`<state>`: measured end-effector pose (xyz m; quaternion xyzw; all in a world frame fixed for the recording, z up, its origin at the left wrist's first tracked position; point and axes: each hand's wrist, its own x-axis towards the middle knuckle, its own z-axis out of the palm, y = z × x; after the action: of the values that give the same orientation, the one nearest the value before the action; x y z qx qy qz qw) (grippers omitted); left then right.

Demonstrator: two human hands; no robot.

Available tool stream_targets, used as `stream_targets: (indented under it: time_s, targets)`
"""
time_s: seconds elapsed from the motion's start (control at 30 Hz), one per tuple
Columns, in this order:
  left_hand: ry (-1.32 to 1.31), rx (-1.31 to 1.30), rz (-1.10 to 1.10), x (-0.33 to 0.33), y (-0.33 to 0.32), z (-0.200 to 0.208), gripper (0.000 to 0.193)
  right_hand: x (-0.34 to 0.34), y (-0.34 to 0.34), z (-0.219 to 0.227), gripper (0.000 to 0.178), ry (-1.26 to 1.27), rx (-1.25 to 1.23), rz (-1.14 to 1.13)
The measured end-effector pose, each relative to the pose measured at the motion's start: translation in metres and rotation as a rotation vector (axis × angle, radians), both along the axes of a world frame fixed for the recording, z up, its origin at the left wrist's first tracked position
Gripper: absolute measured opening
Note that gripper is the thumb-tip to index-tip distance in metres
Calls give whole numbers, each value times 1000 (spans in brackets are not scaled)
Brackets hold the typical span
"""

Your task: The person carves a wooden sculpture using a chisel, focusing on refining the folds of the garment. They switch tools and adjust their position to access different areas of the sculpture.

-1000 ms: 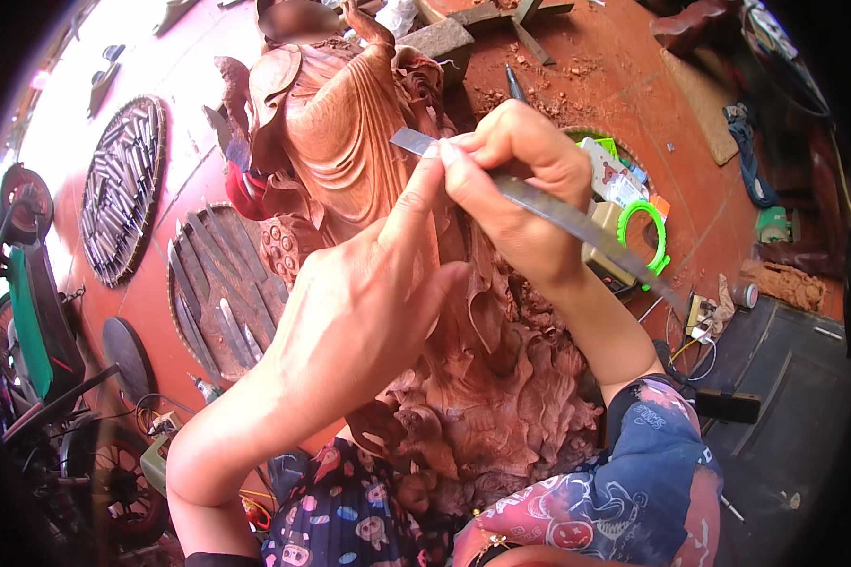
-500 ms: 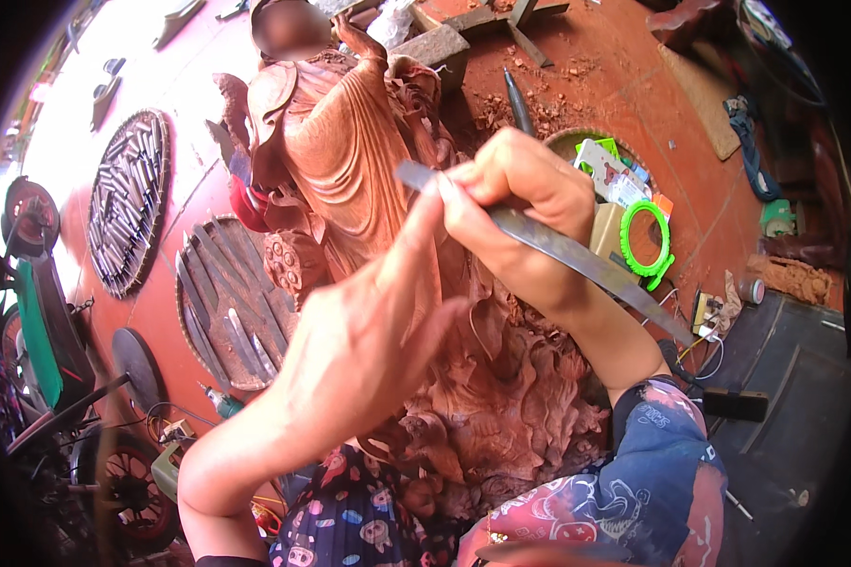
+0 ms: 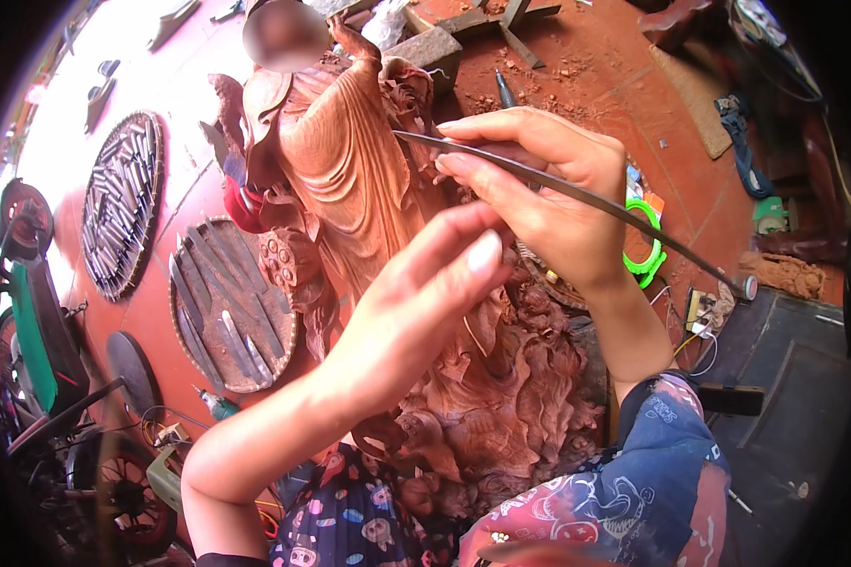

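Carving: a person works a tall reddish wooden statue [image 3: 350, 180] from above.
Right hand [image 3: 539, 189]: fingers pinched around a long thin metal blade [image 3: 577, 194] — its tip touches the statue's robed upper body.
Left hand [image 3: 416, 302]: released, fingers extended, resting against the statue's middle.
Nearby: two round trays of chisels [image 3: 227, 302] on the red floor, left of the statue — green ring [image 3: 648, 248] to its right.

Right hand [image 3: 548, 189] fingers pinched together; left hand [image 3: 416, 302] raised, fingers extended.
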<state>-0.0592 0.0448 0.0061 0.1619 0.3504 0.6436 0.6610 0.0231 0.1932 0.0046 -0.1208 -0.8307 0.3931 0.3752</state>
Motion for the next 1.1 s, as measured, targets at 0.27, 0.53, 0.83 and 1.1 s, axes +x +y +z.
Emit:
stream_targets:
  time_s: [0.27, 0.53, 0.83, 1.1]
  targets:
    - [-355, 43, 157, -1, 22, 1, 19, -16, -2, -7, 19, -20, 101, 13]
    - [-307, -17, 152, 7, 14, -11, 23, -7, -10, -10, 16, -89, 151, 21]
    - [-352, -99, 179, 13, 9, -1, 13, -1, -17, -14, 17, -74, 187, 26]
    - [17, -110, 79, 8, 4, 18, 26, 4, -9, -5, 19, 58, 86, 96]
